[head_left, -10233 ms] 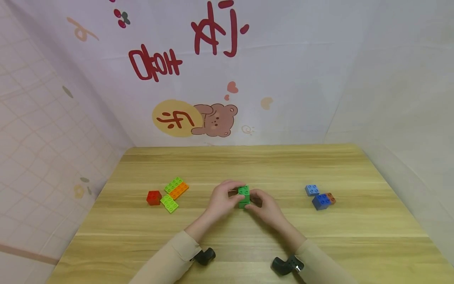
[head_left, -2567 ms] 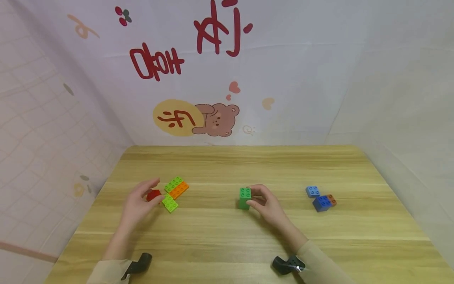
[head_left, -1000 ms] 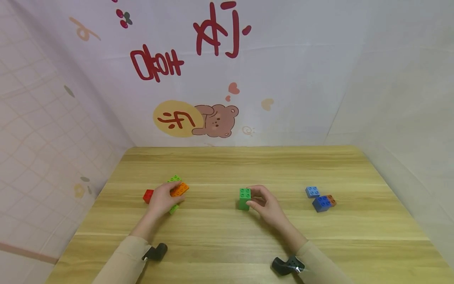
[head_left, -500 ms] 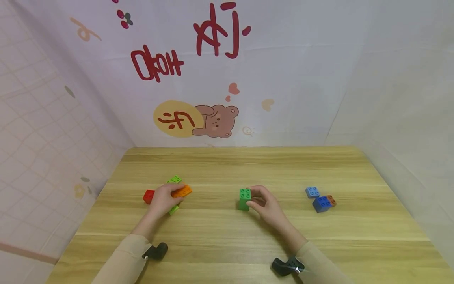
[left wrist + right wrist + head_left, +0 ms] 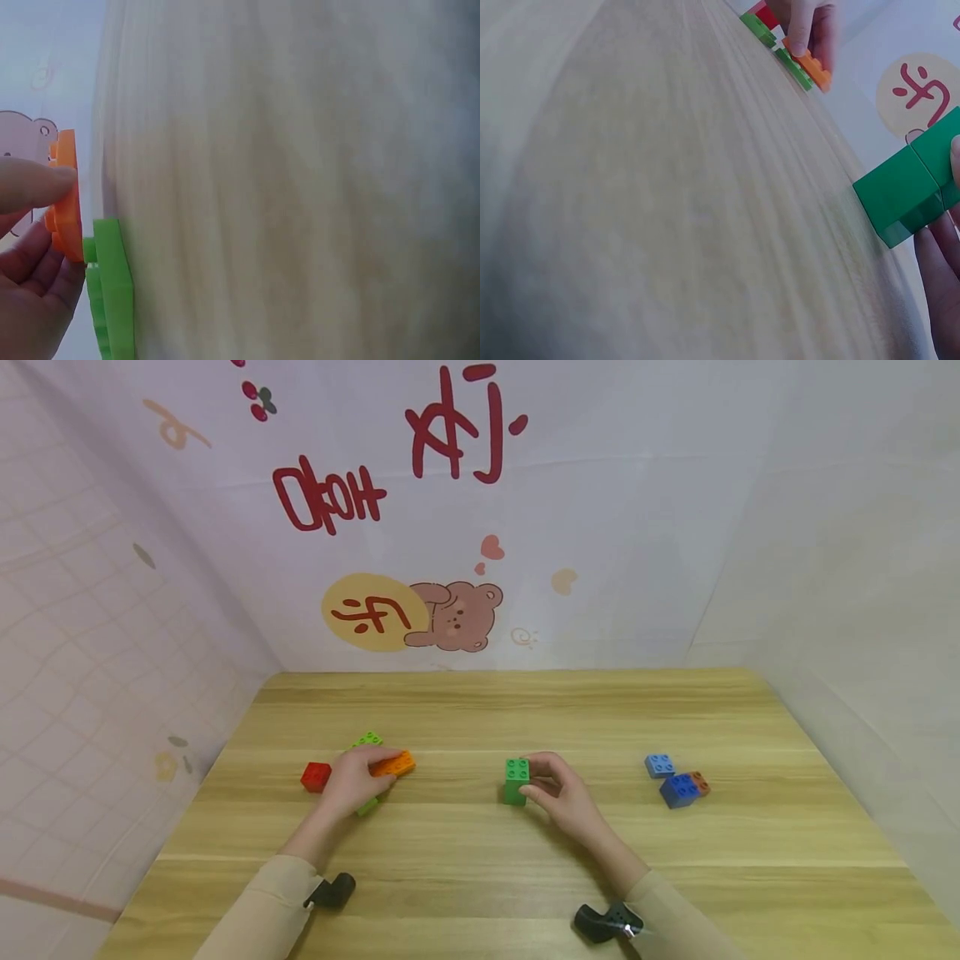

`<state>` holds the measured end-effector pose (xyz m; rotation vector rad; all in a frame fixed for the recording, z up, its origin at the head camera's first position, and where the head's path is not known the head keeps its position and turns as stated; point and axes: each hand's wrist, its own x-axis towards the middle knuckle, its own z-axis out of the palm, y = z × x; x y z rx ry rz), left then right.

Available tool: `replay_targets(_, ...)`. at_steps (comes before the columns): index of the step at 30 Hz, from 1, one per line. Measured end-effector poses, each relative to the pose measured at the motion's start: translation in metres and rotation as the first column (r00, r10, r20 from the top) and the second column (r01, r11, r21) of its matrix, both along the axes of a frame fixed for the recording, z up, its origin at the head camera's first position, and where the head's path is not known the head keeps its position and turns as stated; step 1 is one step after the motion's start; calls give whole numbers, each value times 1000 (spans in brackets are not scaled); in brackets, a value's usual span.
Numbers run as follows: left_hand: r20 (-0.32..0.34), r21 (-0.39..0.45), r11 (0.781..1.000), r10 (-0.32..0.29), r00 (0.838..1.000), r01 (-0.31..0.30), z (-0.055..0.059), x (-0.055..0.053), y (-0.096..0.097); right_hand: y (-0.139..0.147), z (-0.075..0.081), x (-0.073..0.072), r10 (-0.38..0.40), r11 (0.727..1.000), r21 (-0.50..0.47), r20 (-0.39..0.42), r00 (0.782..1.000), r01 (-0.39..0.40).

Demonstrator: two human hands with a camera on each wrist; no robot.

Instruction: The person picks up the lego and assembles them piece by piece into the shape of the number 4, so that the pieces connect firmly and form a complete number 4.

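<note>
My left hand (image 5: pixel 351 781) pinches a flat orange toy brick (image 5: pixel 397 764) by its long sides. In the left wrist view the orange brick (image 5: pixel 69 199) is off the table, just above a lime green flat brick (image 5: pixel 114 292). A two-high stack of green bricks (image 5: pixel 516 785) stands upright mid-table. My right hand (image 5: pixel 566 793) holds it from the right, thumb in front and fingers behind. The seam between both green bricks (image 5: pixel 904 195) shows in the right wrist view. Left of my left hand sits a red brick (image 5: pixel 316 777).
A lime green brick (image 5: pixel 369 740) pokes out behind my left hand, and another lime green brick (image 5: pixel 367 806) shows below it. To the right lie a light blue brick (image 5: pixel 660 766), a dark blue brick (image 5: pixel 679 791) and a brown-orange brick (image 5: pixel 701 782). A printed cloth (image 5: pixel 637 527) hangs behind the table.
My left hand left the green stack, went to the red brick, then took hold of the orange brick, which has moved right and up. The right hand stays on the green stack.
</note>
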<state>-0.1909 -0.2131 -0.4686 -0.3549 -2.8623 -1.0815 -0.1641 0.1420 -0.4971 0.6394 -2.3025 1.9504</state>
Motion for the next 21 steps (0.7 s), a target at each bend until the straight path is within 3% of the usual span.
replay_targets(7,12,22,1000,-16,1000,16,5,5,11,-1,-5,-1,-29,999,25,-23,999,29)
replay_targets(16,3,114,991,-66,998,66,16,14,36,-4,22,11,-19,999,27,-8,1000,20)
replay_targets(21,-18,124,988,-89,996,91,16,16,48,-4,24,12,-16,999,32,7,1000,16)
